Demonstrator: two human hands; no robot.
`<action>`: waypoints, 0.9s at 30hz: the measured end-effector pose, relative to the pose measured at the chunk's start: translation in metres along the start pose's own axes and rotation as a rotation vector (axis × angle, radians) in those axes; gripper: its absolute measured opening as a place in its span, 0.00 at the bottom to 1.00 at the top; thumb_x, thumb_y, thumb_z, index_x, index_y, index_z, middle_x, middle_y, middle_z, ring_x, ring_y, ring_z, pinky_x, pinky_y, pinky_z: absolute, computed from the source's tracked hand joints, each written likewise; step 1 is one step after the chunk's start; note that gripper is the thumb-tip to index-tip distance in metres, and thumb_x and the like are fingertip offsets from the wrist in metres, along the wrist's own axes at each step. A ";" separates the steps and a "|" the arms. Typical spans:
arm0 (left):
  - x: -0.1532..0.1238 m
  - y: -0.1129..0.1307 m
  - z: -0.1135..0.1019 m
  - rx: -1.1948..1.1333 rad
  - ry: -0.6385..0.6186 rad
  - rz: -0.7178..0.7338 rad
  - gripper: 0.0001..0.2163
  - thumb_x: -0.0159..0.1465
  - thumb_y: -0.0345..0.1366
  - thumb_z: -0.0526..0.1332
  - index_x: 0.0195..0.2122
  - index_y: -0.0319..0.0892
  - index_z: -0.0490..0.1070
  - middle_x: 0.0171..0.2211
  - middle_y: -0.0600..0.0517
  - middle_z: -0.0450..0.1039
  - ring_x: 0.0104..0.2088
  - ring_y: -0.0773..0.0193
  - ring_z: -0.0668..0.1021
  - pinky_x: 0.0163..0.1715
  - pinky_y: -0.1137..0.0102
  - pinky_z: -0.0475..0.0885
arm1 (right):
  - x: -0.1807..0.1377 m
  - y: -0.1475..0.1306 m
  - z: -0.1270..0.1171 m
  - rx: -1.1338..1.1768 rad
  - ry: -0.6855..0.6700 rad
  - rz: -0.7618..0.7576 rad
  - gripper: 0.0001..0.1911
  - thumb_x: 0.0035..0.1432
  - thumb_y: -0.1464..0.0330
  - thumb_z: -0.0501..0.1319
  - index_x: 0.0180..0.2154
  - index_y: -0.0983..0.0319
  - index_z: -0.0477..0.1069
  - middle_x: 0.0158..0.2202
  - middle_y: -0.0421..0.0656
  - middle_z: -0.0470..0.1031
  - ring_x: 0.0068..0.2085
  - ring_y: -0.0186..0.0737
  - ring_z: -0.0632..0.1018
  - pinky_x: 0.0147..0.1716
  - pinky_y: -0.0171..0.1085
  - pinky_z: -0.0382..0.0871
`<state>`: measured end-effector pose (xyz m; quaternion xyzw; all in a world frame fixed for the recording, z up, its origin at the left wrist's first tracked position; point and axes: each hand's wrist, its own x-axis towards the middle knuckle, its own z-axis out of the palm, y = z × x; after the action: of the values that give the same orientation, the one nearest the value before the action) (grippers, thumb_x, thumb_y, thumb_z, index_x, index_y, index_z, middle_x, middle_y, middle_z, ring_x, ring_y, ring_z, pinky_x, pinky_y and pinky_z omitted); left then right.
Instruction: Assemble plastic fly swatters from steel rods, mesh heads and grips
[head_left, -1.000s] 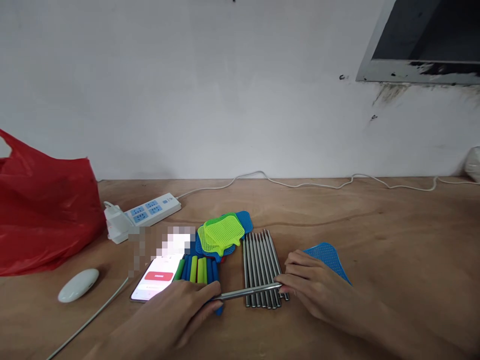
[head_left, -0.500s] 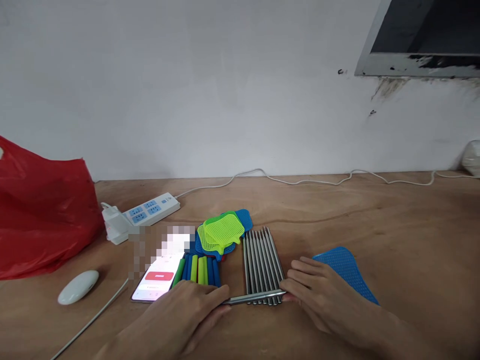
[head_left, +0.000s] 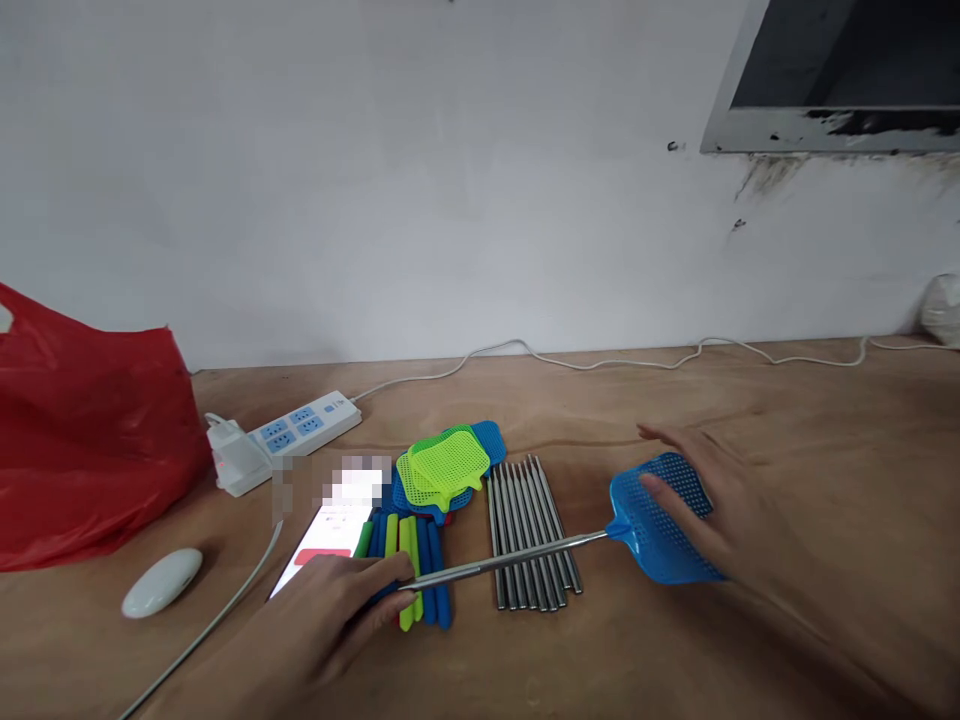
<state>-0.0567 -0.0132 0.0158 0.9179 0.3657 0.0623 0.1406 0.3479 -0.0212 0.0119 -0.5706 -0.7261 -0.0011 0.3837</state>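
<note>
The person's left hand [head_left: 352, 600] comes from the lower left, with its back turned up and the forearm low above the table [head_left: 787, 400]. Its thumb and forefinger are closed on one end of a slim, silver-coloured metal rod [head_left: 510, 562], and the other fingers are bent under, so I cannot see them well. The rod slopes gently up to the right, and its far end enters the neck of a blue perforated plastic swatter head [head_left: 660, 520].

The right hand [head_left: 709, 500] comes from the lower right and is widely open: the thumb lies across the front of the swatter head, while the fingers stretch out past its upper edge, well apart from the thumb. I cannot tell whether the thumb presses on it.

The rod passes over a row of similar silver metal rods [head_left: 529, 535], lying side by side. Near the left hand are green, blue and yellow plastic tubes [head_left: 424, 570], and behind them a pile of lime, green and blue mesh heads [head_left: 450, 468].

As for writing, a lit smartphone [head_left: 322, 535] shows a red button on a white screen, but its letters are too small for me to read, and the upper part is blurred. The white power strip [head_left: 307, 428] has light-blue sockets and some tiny marks, also unreadable. I can make out no brand name.
</note>
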 end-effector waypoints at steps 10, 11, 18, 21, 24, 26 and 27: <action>0.002 -0.014 0.011 0.137 0.066 -0.029 0.25 0.76 0.51 0.39 0.36 0.46 0.71 0.20 0.56 0.69 0.17 0.63 0.70 0.20 0.70 0.51 | -0.020 -0.004 0.016 0.936 -0.224 0.884 0.25 0.46 0.53 0.72 0.43 0.54 0.70 0.34 0.39 0.76 0.33 0.45 0.78 0.28 0.40 0.76; 0.002 -0.014 0.011 0.137 0.060 -0.024 0.25 0.76 0.51 0.39 0.36 0.46 0.71 0.20 0.56 0.69 0.18 0.62 0.70 0.20 0.69 0.52 | -0.021 -0.006 0.018 0.953 -0.218 0.886 0.24 0.45 0.54 0.73 0.41 0.55 0.69 0.32 0.38 0.75 0.31 0.43 0.77 0.27 0.39 0.75; 0.006 -0.002 0.002 0.159 0.034 -0.037 0.27 0.76 0.52 0.36 0.36 0.46 0.71 0.22 0.53 0.73 0.20 0.59 0.74 0.22 0.68 0.55 | -0.015 -0.018 0.024 0.897 -0.191 0.828 0.25 0.43 0.52 0.74 0.34 0.57 0.66 0.26 0.36 0.71 0.27 0.39 0.73 0.25 0.36 0.72; 0.014 0.010 0.009 0.131 -0.028 -0.026 0.27 0.76 0.51 0.35 0.37 0.46 0.70 0.23 0.53 0.75 0.21 0.59 0.75 0.21 0.67 0.55 | -0.017 -0.032 0.031 0.877 -0.223 0.816 0.25 0.43 0.49 0.73 0.34 0.56 0.66 0.27 0.37 0.71 0.29 0.42 0.74 0.27 0.39 0.73; 0.024 0.021 0.022 0.123 -0.027 0.005 0.29 0.76 0.50 0.32 0.39 0.45 0.70 0.25 0.51 0.76 0.24 0.57 0.77 0.22 0.67 0.59 | -0.019 -0.045 0.038 0.895 -0.272 0.763 0.25 0.45 0.48 0.70 0.33 0.56 0.65 0.26 0.37 0.71 0.30 0.43 0.75 0.29 0.41 0.73; 0.029 0.024 0.028 0.123 -0.010 0.000 0.28 0.76 0.50 0.32 0.38 0.45 0.69 0.24 0.51 0.75 0.23 0.56 0.77 0.22 0.67 0.60 | -0.017 -0.049 0.042 0.885 -0.271 0.743 0.24 0.46 0.48 0.70 0.33 0.56 0.64 0.26 0.37 0.71 0.30 0.43 0.76 0.29 0.40 0.73; 0.031 0.025 0.029 0.129 -0.005 -0.007 0.28 0.76 0.49 0.32 0.37 0.45 0.69 0.24 0.51 0.74 0.23 0.56 0.77 0.22 0.67 0.60 | -0.015 -0.050 0.044 0.875 -0.265 0.738 0.24 0.46 0.49 0.70 0.34 0.56 0.65 0.27 0.37 0.71 0.30 0.43 0.76 0.29 0.40 0.73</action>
<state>-0.0112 -0.0151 -0.0040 0.9240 0.3718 0.0360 0.0820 0.2831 -0.0319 -0.0059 -0.5692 -0.4542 0.5037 0.4648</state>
